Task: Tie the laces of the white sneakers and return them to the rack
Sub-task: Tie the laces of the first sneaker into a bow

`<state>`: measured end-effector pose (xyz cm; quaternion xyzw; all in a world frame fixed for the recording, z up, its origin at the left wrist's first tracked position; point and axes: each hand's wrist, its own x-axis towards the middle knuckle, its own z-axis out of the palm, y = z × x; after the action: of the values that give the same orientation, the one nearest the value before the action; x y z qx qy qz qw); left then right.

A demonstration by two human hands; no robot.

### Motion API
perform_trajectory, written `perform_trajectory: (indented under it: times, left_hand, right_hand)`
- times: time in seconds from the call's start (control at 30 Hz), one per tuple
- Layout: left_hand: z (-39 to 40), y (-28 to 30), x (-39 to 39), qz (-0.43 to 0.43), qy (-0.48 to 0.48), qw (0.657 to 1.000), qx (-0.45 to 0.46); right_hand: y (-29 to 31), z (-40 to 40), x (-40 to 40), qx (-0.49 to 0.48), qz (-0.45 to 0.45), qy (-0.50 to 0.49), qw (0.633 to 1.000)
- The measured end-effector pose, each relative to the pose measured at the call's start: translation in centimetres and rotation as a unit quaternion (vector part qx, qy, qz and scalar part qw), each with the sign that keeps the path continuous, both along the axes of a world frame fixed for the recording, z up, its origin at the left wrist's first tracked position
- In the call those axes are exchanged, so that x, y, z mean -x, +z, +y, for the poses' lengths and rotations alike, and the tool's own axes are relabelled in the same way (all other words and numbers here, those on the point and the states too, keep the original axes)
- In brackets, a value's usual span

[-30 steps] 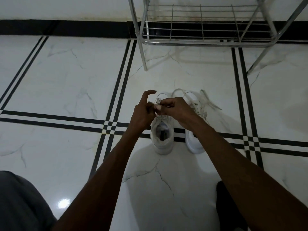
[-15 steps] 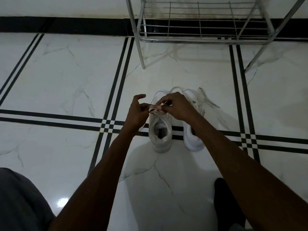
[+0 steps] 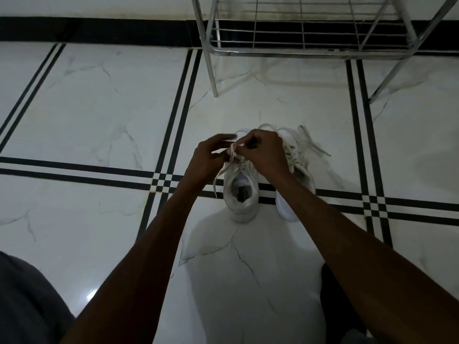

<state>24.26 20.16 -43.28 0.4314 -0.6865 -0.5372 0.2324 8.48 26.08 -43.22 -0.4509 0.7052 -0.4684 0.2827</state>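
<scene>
Two white sneakers stand side by side on the marble floor, heels toward me. Over the left sneaker my left hand and my right hand meet, both pinching its white lace above the tongue. One loose lace end hangs down the shoe's left side. The right sneaker is partly hidden behind my right wrist, and its untied laces trail out to the right. The metal wire rack stands just beyond the shoes, its lowest shelf bare.
The floor is white marble tile with black double stripes. A black skirting band runs along the wall. The rack's legs rest on the floor ahead of the sneakers. My grey-clad knee is at lower left.
Both hands have stayed together over the left sneaker, working its lace. A lace end now hangs down the shoe's left side. The view has shifted slightly.
</scene>
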Motion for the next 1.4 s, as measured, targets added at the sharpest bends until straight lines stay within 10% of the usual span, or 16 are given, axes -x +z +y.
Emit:
perform_trajectory:
  times: [0.4,0.63,0.73,0.8,0.93,1.1,1.4]
  left_hand:
    - [1.6,-2.2,-4.9,-0.223,0.101,0.962,0.122]
    - [1.9,-2.0,-4.2,-0.105,0.145,0.984,-0.003]
    - [2.3,-2.4,-4.2,-0.021,0.182,0.978,-0.105]
    - [2.6,-2.9,-3.5,0.041,0.206,0.964,-0.166]
    - [2.9,-3.2,-1.9,0.216,0.216,0.899,-0.315]
    - [2.6,-3.2,-0.6,0.284,0.31,0.808,-0.413]
    - [2.0,-3.8,-0.5,0.223,0.354,0.827,-0.375]
  right_hand:
    - [-1.4,3.8,6.0,-0.175,0.116,-0.097,0.973]
    - [-1.5,3.3,4.4,-0.164,0.189,-0.074,0.965]
    - [-0.4,2.4,3.7,-0.157,0.1,-0.085,0.979]
    - [0.5,1.8,2.9,-0.147,-0.122,-0.119,0.974]
    - [1.2,1.5,2.2,-0.115,-0.425,-0.157,0.884]
    - [-0.9,1.1,1.8,-0.159,-0.36,-0.202,0.897]
    - [-4.0,-0.4,2.8,-0.176,-0.281,-0.275,0.902]
